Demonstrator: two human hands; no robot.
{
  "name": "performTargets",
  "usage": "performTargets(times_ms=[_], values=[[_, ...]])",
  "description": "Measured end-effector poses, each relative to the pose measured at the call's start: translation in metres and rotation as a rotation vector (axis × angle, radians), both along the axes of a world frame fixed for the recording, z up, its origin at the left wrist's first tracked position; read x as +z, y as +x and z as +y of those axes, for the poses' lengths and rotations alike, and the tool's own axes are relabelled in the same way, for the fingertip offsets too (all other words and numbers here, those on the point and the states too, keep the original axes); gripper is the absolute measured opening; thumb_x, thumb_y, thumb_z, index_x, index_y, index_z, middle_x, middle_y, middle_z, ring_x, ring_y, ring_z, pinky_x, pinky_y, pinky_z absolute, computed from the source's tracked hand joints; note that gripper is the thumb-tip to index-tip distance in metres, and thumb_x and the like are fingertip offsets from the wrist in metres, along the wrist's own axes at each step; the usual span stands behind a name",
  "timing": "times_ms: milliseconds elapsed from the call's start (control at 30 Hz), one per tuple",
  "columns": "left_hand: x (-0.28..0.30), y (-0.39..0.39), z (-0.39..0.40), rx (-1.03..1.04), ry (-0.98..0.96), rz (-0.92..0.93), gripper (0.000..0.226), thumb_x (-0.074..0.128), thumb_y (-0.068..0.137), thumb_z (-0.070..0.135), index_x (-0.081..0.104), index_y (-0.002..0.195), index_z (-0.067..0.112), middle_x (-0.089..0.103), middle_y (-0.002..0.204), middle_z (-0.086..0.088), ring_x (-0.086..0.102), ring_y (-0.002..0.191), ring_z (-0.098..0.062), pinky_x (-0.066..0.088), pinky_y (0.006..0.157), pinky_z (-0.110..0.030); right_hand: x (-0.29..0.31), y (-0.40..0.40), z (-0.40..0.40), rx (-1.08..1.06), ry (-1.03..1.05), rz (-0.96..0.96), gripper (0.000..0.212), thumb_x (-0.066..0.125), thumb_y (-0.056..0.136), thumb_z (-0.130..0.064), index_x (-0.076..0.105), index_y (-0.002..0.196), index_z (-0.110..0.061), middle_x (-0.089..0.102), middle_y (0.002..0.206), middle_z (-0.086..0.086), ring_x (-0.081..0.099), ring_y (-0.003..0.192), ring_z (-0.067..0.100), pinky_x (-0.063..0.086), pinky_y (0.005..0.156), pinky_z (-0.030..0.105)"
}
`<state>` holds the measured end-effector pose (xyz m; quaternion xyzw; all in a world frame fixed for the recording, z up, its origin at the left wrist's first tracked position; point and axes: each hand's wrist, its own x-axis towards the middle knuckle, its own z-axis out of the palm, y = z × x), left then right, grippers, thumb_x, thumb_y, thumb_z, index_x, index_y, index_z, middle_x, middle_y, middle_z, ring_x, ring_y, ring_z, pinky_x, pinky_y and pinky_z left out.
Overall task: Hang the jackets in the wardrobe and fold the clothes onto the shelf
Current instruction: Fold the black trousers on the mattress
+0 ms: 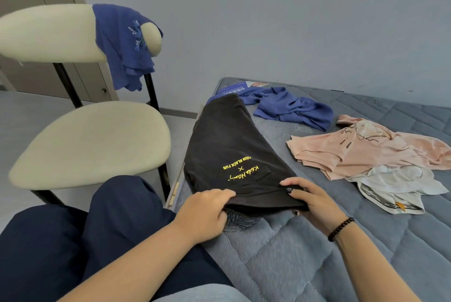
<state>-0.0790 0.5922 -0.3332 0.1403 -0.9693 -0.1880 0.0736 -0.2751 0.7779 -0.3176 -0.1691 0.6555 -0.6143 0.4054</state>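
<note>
cream chair (92, 140), grey mattress (317, 253), beaded bracelet (341, 228)

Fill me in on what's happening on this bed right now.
A person is folding a black garment with yellow lettering at the edge of the bed. The left hand and the right hand each grip its near edge. Waiting on the mattress are a crumpled blue garment, a pink shirt and a white garment partly under the pink one. Another blue shirt hangs over the back of the chair beside the bed.

Black garment (227, 145): matt cloth; mattress (305, 253): quilted fabric; chair (92, 140): smooth matt upholstery, black metal legs
</note>
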Motion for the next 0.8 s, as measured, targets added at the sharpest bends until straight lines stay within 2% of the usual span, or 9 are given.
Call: performTargets(times_ms=[67, 200, 267, 333, 400, 500, 600, 700, 800], values=[[0.014, 0.006, 0.006, 0.148, 0.124, 0.137, 0.037, 0.051, 0.083, 0.019, 0.054, 0.119, 0.029, 0.065, 0.094, 0.011, 0.059, 0.078, -0.009, 0.045, 0.069, -0.023, 0.011, -0.004, 0.008, 0.114, -0.05, 0.02, 0.032, 0.06, 0.084, 0.006, 0.064, 0.109, -0.015, 0.059, 0.1, 0.004, 0.055, 0.067, 0.014, 0.046, 0.054, 0.023], [0.031, 0.016, 0.014, 0.26, 0.32, 0.318, 0.033, 0.057, 0.084, 0.018, 0.049, 0.109, 0.037, 0.062, 0.077, 0.013, 0.056, 0.062, -0.005, 0.047, 0.062, -0.024, 0.027, -0.007, 0.02, 0.372, 0.211, 0.606, 0.068, 0.085, 0.065, -0.005, 0.053, 0.12, -0.029, 0.055, 0.122, -0.015, 0.057, 0.108, 0.003, 0.046, 0.088, 0.015], [0.039, 0.019, 0.015, 0.235, 0.427, 0.346, 0.035, 0.057, 0.088, 0.017, 0.045, 0.114, 0.038, 0.064, 0.081, 0.014, 0.055, 0.059, -0.001, 0.044, 0.059, -0.021, 0.038, -0.001, 0.022, 0.344, 0.203, 0.746, 0.065, 0.085, 0.063, -0.002, 0.055, 0.112, -0.033, 0.057, 0.113, -0.024, 0.057, 0.106, -0.001, 0.043, 0.087, 0.012], [0.048, 0.023, 0.019, 0.176, 0.503, 0.358, 0.038, 0.056, 0.092, 0.013, 0.042, 0.118, 0.037, 0.066, 0.087, 0.014, 0.055, 0.058, 0.004, 0.041, 0.059, -0.015, 0.048, 0.001, 0.029, 0.268, 0.106, 0.853, 0.053, 0.084, 0.066, 0.0, 0.062, 0.099, -0.035, 0.064, 0.103, -0.021, 0.061, 0.097, 0.001, 0.045, 0.082, 0.011], [0.057, 0.025, 0.023, 0.124, 0.559, 0.386, 0.04, 0.056, 0.093, 0.012, 0.042, 0.12, 0.039, 0.067, 0.099, 0.016, 0.06, 0.072, 0.008, 0.044, 0.067, -0.011, 0.061, 0.003, 0.037, 0.197, 0.035, 0.909, 0.044, 0.083, 0.067, -0.003, 0.065, 0.092, -0.035, 0.069, 0.092, -0.013, 0.065, 0.087, 0.005, 0.048, 0.076, 0.012], [0.07, 0.022, 0.024, 0.1, 0.65, 0.459, 0.036, 0.056, 0.095, 0.014, 0.047, 0.124, 0.032, 0.066, 0.108, 0.018, 0.061, 0.104, 0.001, 0.049, 0.087, -0.017, 0.081, 0.008, 0.045, 0.11, -0.021, 0.923, 0.041, 0.08, 0.067, -0.006, 0.068, 0.088, -0.039, 0.071, 0.084, -0.013, 0.066, 0.079, 0.004, 0.048, 0.068, 0.01], [0.076, 0.019, 0.02, 0.123, 0.688, 0.542, 0.023, 0.057, 0.093, 0.023, 0.055, 0.116, 0.026, 0.068, 0.103, 0.016, 0.064, 0.1, -0.004, 0.053, 0.085, -0.023, 0.093, 0.016, 0.042, 0.025, -0.102, 0.936, 0.036, 0.078, 0.068, -0.026, 0.067, 0.09, -0.052, 0.071, 0.087, -0.022, 0.066, 0.084, -0.003, 0.047, 0.071, 0.006], [0.075, 0.022, 0.014, 0.155, 0.728, 0.575, 0.014, 0.056, 0.089, 0.029, 0.058, 0.103, 0.028, 0.069, 0.094, 0.014, 0.065, 0.089, -0.005, 0.053, 0.078, -0.02, 0.094, 0.015, 0.031, -0.003, -0.08, 1.056, 0.027, 0.072, 0.065, -0.063, 0.062, 0.09, -0.058, 0.064, 0.092, -0.014, 0.059, 0.087, 0.004, 0.045, 0.074, 0.01], [0.064, 0.024, 0.005, 0.206, 0.77, 0.555, 0.012, 0.054, 0.088, 0.034, 0.058, 0.098, 0.028, 0.068, 0.093, 0.011, 0.064, 0.087, -0.006, 0.052, 0.076, -0.019, 0.091, 0.008, 0.011, 0.042, -0.054, 1.039, 0.046, 0.075, 0.06, -0.054, 0.054, 0.1, -0.067, 0.06, 0.114, -0.012, 0.055, 0.108, 0.004, 0.042, 0.09, 0.009]])
